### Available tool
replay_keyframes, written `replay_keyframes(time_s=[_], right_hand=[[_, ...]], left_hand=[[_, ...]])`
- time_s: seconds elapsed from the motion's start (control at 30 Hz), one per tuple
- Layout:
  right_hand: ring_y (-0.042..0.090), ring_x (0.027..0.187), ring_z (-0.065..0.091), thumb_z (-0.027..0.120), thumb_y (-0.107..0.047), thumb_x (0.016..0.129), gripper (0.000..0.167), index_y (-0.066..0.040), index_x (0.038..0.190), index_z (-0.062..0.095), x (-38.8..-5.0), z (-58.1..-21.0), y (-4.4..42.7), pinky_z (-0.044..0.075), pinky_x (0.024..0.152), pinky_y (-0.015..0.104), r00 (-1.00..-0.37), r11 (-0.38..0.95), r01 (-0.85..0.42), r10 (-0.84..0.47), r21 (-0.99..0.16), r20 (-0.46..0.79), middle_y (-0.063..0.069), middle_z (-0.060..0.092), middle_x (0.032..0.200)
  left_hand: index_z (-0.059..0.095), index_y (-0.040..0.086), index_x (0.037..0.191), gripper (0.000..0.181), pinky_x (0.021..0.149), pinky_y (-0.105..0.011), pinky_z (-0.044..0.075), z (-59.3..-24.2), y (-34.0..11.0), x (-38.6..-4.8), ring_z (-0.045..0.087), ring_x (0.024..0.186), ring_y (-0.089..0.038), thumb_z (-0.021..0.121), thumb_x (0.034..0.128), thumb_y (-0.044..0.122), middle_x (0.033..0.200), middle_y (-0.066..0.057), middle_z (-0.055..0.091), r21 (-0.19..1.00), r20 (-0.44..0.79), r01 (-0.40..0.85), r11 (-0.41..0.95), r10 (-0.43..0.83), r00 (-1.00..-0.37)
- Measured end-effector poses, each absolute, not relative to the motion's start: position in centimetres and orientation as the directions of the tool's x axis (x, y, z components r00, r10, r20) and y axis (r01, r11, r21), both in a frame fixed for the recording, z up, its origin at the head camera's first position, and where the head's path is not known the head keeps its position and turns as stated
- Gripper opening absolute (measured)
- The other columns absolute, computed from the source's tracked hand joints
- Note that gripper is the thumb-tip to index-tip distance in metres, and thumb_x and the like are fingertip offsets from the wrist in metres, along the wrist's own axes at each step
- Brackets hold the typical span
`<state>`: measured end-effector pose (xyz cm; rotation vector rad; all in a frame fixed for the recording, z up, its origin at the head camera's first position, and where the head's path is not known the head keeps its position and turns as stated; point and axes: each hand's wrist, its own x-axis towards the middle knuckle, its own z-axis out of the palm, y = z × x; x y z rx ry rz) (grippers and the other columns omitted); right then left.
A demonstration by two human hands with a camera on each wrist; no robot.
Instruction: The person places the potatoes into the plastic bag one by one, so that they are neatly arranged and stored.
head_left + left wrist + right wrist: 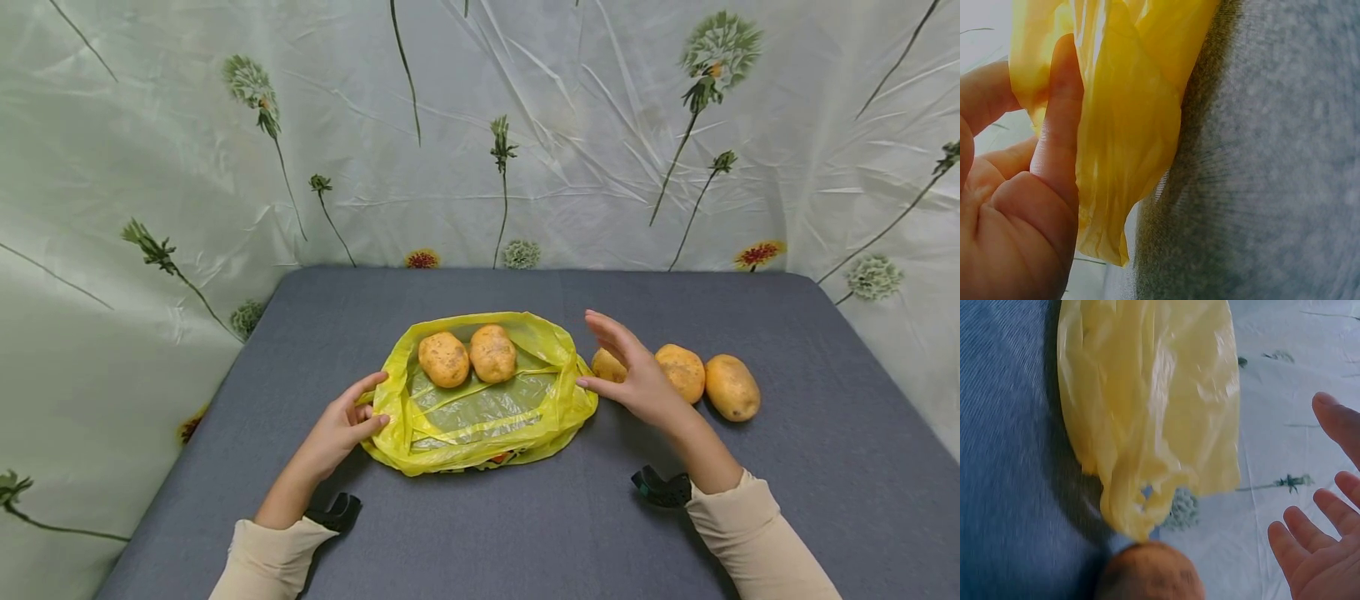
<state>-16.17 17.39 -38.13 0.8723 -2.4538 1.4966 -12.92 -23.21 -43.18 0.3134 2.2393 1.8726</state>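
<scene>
A yellow plastic bag [468,458] lies with its mouth spread upward, two potatoes [444,360] [493,354] side by side at its far part. At the bag's left rim the left hand [337,429] holds the plastic between thumb and fingers; the left wrist view shows the thumb of the hand [1029,206] against the yellow plastic [1125,119]. The right hand [637,379] is open at the bag's right edge, fingers apart. In the right wrist view that hand [1329,537] stands clear of the bag [1154,394], holding nothing.
Right of the bag are three potatoes: one [607,365] partly hidden behind the right hand, another [680,372] beside it, and one [732,387] farthest right. They rest on a grey-blue table [510,533]. A flower-patterned sheet [450,192] hangs behind.
</scene>
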Motion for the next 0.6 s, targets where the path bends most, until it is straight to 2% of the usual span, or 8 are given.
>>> replay_keyframes(time_s=[0.07,0.17,0.3,0.6], right_hand=[[0.029,0.125,0.03,0.071,0.004,0.072,0.078,-0.005,0.138,0.03,-16.0,-38.1,18.1,0.027,0.099,0.028,-0.825,0.338,-0.541,-0.393,-0.771,0.407,0.013,0.027,0.141],[0.021,0.126,0.031,0.071,0.005,0.072,0.079,-0.007,0.139,0.03,-15.6,-38.0,19.1,0.027,0.098,0.021,-0.834,0.349,-0.532,-0.376,-0.772,0.404,0.013,0.027,0.142],[0.008,0.124,0.032,0.071,0.008,0.07,0.081,-0.005,0.139,0.03,-15.1,-37.9,20.4,0.026,0.097,0.019,-0.842,0.377,-0.528,-0.348,-0.761,0.412,0.013,0.028,0.141],[-0.001,0.122,0.03,0.071,0.016,0.064,0.085,0.0,0.137,0.031,-14.2,-38.4,23.4,0.025,0.095,0.012,-0.861,0.462,-0.507,-0.244,-0.727,0.445,0.02,0.032,0.137]], left_hand=[[0.027,0.0,0.137,0.062,0.051,-0.021,0.042,-43.1,-23.2,-12.9,0.047,0.061,-0.009,0.059,0.0843,-0.001,0.075,-0.011,0.045,0.984,-0.022,0.03,0.174,0.29,-0.957],[0.027,0.0,0.137,0.062,0.05,-0.02,0.041,-43.2,-23.2,-12.9,0.047,0.061,-0.008,0.059,0.0843,-0.001,0.075,-0.01,0.046,0.985,-0.019,0.032,0.169,0.291,-0.956],[0.026,-0.001,0.137,0.062,0.05,-0.02,0.041,-43.3,-23.2,-12.9,0.047,0.061,-0.008,0.059,0.0845,-0.001,0.074,-0.01,0.046,0.986,-0.008,0.041,0.16,0.299,-0.954],[0.028,-0.001,0.137,0.061,0.05,-0.02,0.041,-43.4,-23.2,-13.0,0.046,0.06,-0.008,0.059,0.0841,-0.001,0.076,-0.01,0.045,0.987,-0.001,0.047,0.155,0.297,-0.955]])
